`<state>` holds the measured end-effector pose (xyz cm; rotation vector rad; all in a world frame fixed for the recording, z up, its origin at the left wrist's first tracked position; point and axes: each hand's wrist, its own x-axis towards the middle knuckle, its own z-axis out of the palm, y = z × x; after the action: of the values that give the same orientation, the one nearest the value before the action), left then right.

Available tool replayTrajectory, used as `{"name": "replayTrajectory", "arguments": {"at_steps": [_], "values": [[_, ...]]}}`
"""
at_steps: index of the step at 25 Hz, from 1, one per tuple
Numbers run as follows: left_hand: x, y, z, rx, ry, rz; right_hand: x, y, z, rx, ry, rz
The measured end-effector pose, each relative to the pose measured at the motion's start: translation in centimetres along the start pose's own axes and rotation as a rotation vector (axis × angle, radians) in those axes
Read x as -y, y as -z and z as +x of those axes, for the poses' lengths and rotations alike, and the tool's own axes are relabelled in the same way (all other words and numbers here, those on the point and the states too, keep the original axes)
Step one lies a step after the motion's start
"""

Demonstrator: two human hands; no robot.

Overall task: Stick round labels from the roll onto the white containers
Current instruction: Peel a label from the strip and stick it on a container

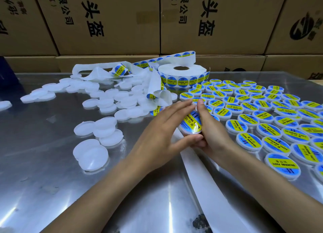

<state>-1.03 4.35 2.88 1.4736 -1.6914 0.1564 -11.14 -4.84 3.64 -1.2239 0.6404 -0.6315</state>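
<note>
**Both hands hold one labelled container over the steel table**

While the two hands meet near the middle of the table, they hold between them one white container (pixel 189 128), lifted and tilted toward the person. Its top already carries a round blue and yellow label (pixel 191 121). The left hand (pixel 162 128) reaches from the left side, its fingers long and almost straight across the far edge, and its thumb curls under the near rim. The right hand (pixel 212 128) closes on the right side of the container, thumb pointing far.

Farther away stands the label roll (pixel 181 75), lying flat, with printed labels around its side. Loose backing strip (pixel 157 86) twists from it to the left and toward the hands. A long bare strip (pixel 206 183) runs near the person, under the right forearm.

On the right, many labelled containers (pixel 272 121) sit close together in rows. On the left, plain white containers (pixel 104 108) lie scattered and partly stacked on the metal table (pixel 52 180). Brown cardboard boxes (pixel 108 19) stand behind the table.
</note>
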Motion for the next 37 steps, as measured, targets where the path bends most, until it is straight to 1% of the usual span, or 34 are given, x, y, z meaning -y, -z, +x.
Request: {"name": "replayTrajectory", "arguments": {"at_steps": [2,6,9,12,15,18,20,22,24,26,27,28,29,30,31,32,33,34,35,37], "values": [[0.3,0.1,0.1,0.001,-0.032,0.040,0.0,-0.1,-0.1,0.003,0.010,-0.010],[0.2,-0.5,0.2,-0.076,-0.198,0.154,0.0,-0.1,0.0,-0.007,0.020,0.029],[0.0,-0.7,0.1,-0.171,-0.241,0.100,0.0,-0.3,0.1,0.002,0.024,0.095],[-0.2,-0.9,0.0,-0.270,-0.289,0.109,0.0,-0.5,0.1,-0.023,0.005,0.131],[-0.7,-1.0,-0.1,-0.322,-0.274,0.087,0.1,-0.6,0.1,-0.020,0.013,0.149],[-0.9,-1.1,-0.3,-0.342,-0.204,0.024,0.2,-0.7,-0.1,-0.022,0.032,0.176],[-1.2,-1.1,-0.3,-0.360,-0.097,-0.050,0.2,-0.7,-0.2,-0.027,0.038,0.141],[-1.7,-1.3,-0.1,-0.395,0.018,-0.106,0.3,-0.5,-0.2,-0.033,0.055,0.060],[-2.0,-1.0,0.1,-0.455,0.134,-0.222,0.4,-0.2,0.0,-0.045,0.090,-0.075],[-1.1,0.0,0.5,-0.518,0.250,-0.332,0.5,0.3,0.5,-0.110,0.077,-0.179],[-0.3,0.8,0.6,-0.516,0.299,-0.291,0.5,0.7,0.7,-0.152,0.047,-0.218],[0.8,1.5,0.6,-0.472,0.355,-0.148,0.5,1.2,1.0,-0.172,0.026,-0.273],[2.0,2.0,0.5,-0.363,0.420,0.072,0.4,1.6,1.2,-0.171,0.026,-0.368],[3.0,2.4,0.1,-0.177,0.512,0.319,0.1,2.1,1.4,-0.160,0.049,-0.494],[3.9,2.6,-0.3,0.047,0.644,0.515,-0.1,2.6,1.6,-0.158,0.090,-0.629],[4.3,2.5,-0.7,0.257,0.793,0.627,-0.2,3.1,1.7,-0.184,0.145,-0.770],[4.5,2.3,-1.0,0.401,0.907,0.668,-0.3,3.6,1.8,-0.231,0.206,-0.917],[4.7,2.1,-1.3,0.470,0.971,0.665,-0.2,4.0,1.8,-0.287,0.252,-1.063],[4.8,2.0,-1.4,0.499,0.988,0.656,-0.2,4.3,1.8,-0.336,0.278,-1.193],[4.8,1.7,-1.2,0.521,0.953,0.660,0.0,4.7,1.9,-0.399,0.285,-1.395]]}}
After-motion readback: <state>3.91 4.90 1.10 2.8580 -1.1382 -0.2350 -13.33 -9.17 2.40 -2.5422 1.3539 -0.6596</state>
